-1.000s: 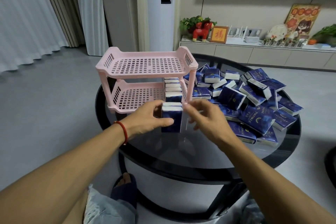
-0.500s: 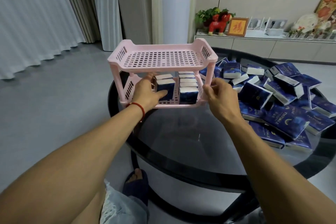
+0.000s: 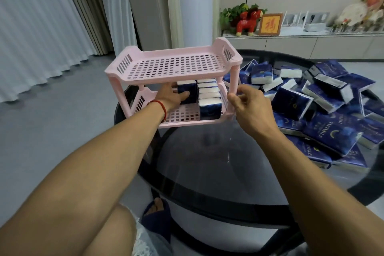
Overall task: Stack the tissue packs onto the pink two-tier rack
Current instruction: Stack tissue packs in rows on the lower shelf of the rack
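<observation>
Left hand (image 3: 171, 97) grips a tissue pack (image 3: 188, 91) inside the pink rack's (image 3: 176, 66) lower tier.

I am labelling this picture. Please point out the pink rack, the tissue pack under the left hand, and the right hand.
pink rack (image 3: 174, 64), head view, on the top tier's grid.
tissue pack (image 3: 190, 87), head view, on its blue front face.
left hand (image 3: 171, 97), head view, on its back.
right hand (image 3: 249, 106), head view, on its back.

A home living room: curtains (image 3: 41, 27), low sideboard (image 3: 311, 44), framed ornament (image 3: 270, 24).
</observation>
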Demonstrator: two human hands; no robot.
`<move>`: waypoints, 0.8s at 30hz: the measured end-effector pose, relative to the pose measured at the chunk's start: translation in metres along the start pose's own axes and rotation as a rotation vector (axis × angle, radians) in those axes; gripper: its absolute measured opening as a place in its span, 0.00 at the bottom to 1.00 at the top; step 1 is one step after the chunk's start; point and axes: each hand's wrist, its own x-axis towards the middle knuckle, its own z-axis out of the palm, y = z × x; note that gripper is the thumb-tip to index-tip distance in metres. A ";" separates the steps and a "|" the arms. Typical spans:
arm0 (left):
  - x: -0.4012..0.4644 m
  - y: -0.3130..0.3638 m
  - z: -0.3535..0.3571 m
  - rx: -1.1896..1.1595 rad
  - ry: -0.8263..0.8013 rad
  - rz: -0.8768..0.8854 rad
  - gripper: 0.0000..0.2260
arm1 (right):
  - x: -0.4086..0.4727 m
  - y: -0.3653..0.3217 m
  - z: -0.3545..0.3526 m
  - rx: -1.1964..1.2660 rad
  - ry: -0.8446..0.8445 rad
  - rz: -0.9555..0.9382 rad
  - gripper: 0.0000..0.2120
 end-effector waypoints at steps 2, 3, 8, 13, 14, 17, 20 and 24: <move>-0.002 -0.001 0.002 0.003 0.013 0.025 0.25 | 0.000 0.000 -0.001 0.007 -0.003 -0.006 0.06; -0.004 -0.002 0.003 0.011 0.011 0.033 0.25 | 0.001 0.000 -0.002 0.010 -0.005 -0.005 0.07; -0.007 -0.006 0.005 0.143 0.014 0.076 0.24 | 0.001 0.000 -0.004 0.032 -0.025 -0.005 0.10; 0.007 -0.019 0.009 0.219 0.029 0.048 0.26 | 0.003 0.002 -0.006 0.026 -0.042 -0.019 0.10; 0.008 -0.020 0.009 0.215 0.012 0.041 0.27 | 0.004 0.002 -0.006 0.021 -0.044 -0.020 0.10; 0.010 -0.022 0.008 0.200 -0.009 0.037 0.27 | 0.003 0.003 -0.006 0.027 -0.043 -0.015 0.09; 0.014 -0.026 0.008 0.199 -0.020 0.032 0.30 | 0.004 0.003 -0.005 0.032 -0.038 -0.010 0.09; 0.012 -0.023 0.010 0.172 -0.017 0.012 0.25 | 0.003 0.004 -0.006 0.039 -0.038 -0.002 0.07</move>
